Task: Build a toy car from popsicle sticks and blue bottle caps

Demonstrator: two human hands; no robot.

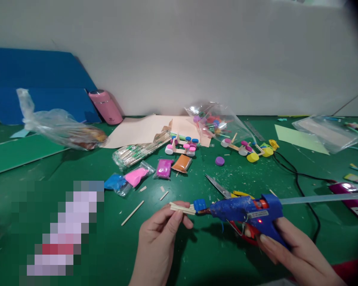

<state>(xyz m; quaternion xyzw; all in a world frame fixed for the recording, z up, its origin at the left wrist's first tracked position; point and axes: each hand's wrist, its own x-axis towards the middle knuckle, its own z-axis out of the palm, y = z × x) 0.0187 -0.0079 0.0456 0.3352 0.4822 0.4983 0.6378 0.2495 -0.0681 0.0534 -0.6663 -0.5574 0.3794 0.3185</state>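
Left hand (pixel 161 234) pinching small stick bundle (pixel 181 208); right hand (pixel 295 250) wrapped around glue gun (pixel 241 210), nozzle (pixel 205 211) at bundle's end.

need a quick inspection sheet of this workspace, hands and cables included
Surface: green table, pale scraps scattered on it
Things in hand: glue gun with red light lit, clear glue stick sticking out behind; thin sticks near its tip
Clutter: scissors, coloured packets, purple disc, wheeled models
Hands: left hand pinches the thin sticks; right hand grips the glue gun
Cables: black cord near purple power strip
Surroundings: white wall, pink bottle, blue boards
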